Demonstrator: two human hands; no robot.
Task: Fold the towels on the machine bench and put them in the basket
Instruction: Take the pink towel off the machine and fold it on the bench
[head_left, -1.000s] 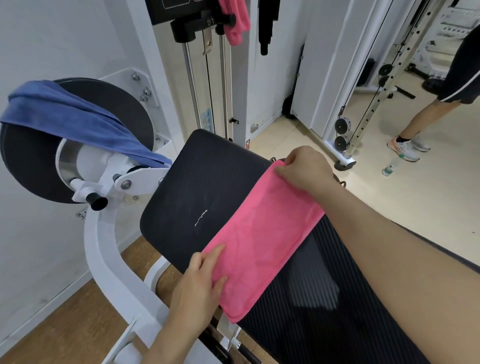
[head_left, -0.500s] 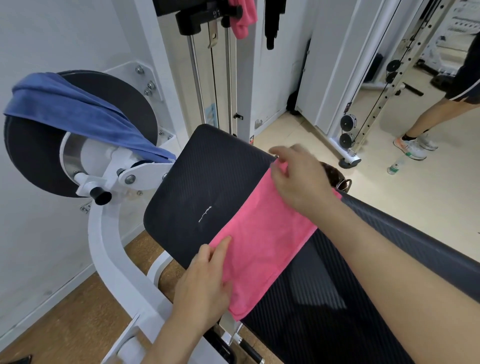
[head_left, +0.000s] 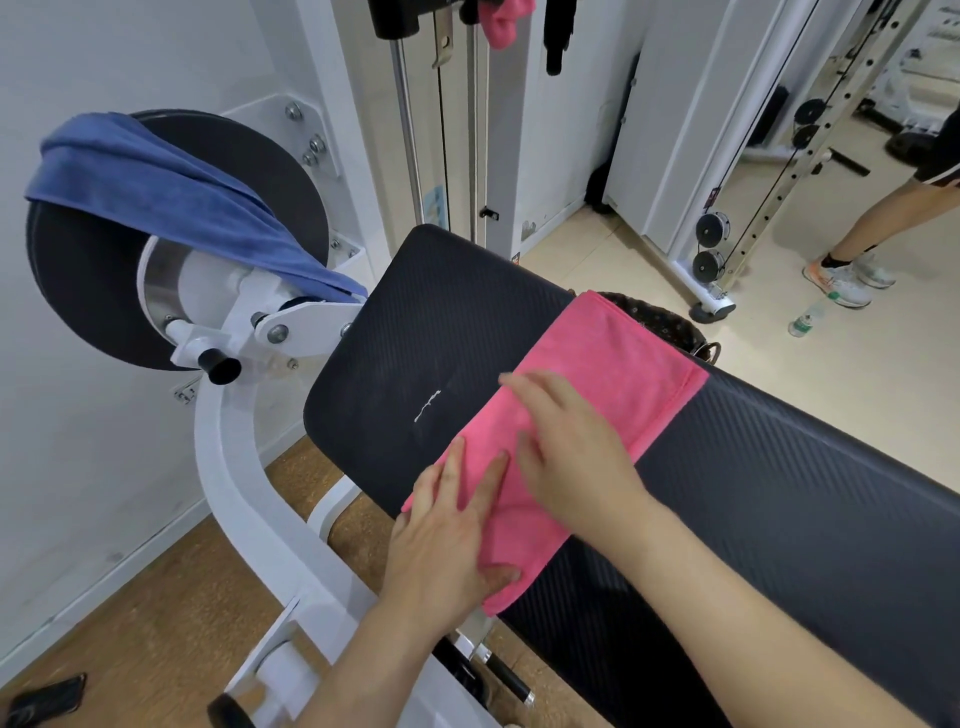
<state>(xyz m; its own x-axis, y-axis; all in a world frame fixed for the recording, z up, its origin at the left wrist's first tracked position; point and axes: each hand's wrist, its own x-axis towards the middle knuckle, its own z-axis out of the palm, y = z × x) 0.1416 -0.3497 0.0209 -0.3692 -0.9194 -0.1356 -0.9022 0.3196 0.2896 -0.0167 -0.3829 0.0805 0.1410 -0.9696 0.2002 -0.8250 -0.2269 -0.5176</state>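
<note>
A pink towel (head_left: 618, 358), folded into a long strip, lies across the black padded bench (head_left: 415, 332). My left hand (head_left: 447, 540) rests flat on the strip's near end, thumb at the corner. My right hand (head_left: 566, 452) lies flat on the strip's middle with straight fingers pointing left. A blue towel (head_left: 161, 202) hangs over the black round pad at the left. Another pink towel (head_left: 501, 21) hangs from the machine at the top. The dark patterned basket (head_left: 662, 325) shows just behind the bench, mostly hidden.
The white machine frame (head_left: 234, 467) curves below the bench. A person's legs (head_left: 857, 244) stand at the right by a cable rack. A water bottle (head_left: 805, 319) lies on the floor. A dark phone-like thing (head_left: 44, 701) lies at the bottom left.
My right hand let go of the towel's far end and slid back along the strip to its middle, now flat. My left hand stays on the near end.
</note>
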